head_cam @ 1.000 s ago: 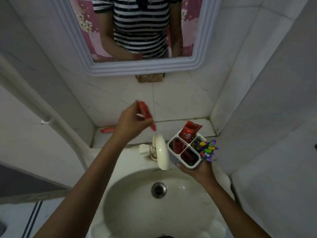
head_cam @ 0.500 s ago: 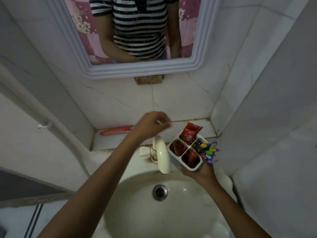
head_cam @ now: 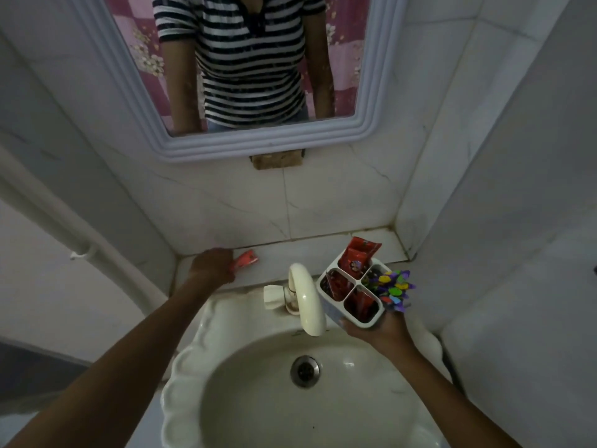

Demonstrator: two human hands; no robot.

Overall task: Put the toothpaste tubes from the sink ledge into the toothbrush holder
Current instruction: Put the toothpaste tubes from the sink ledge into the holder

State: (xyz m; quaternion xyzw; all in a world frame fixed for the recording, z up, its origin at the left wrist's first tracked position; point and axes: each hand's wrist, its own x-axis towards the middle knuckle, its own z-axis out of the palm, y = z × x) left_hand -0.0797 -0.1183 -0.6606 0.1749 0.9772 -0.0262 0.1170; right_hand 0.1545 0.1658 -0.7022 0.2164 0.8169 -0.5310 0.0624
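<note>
A white four-compartment toothbrush holder (head_cam: 323, 278) is held from below by my right hand (head_cam: 378, 331), over the basin's right rim. Red toothpaste tubes (head_cam: 358, 253) stick out of its compartments, and a bunch of colourful plastic flowers (head_cam: 392, 287) fills one of them. On the tiled sink ledge (head_cam: 307, 250), at its left end, lies a red toothpaste tube (head_cam: 247, 258). My left hand (head_cam: 211, 266) rests over its left part with the fingers curled on it; only the tube's right end shows.
A cream tap (head_cam: 305, 299) with a curved spout stands between my hands. Below it is the white basin (head_cam: 193, 367) with its metal drain (head_cam: 305, 371). A framed mirror (head_cam: 374, 101) hangs above the ledge. A white pipe (head_cam: 80, 240) runs down the left wall.
My left hand carried a red tube to the holder, left it there, then swung back left and down onto the tube lying on the ledge. The holder stayed in my right hand.
</note>
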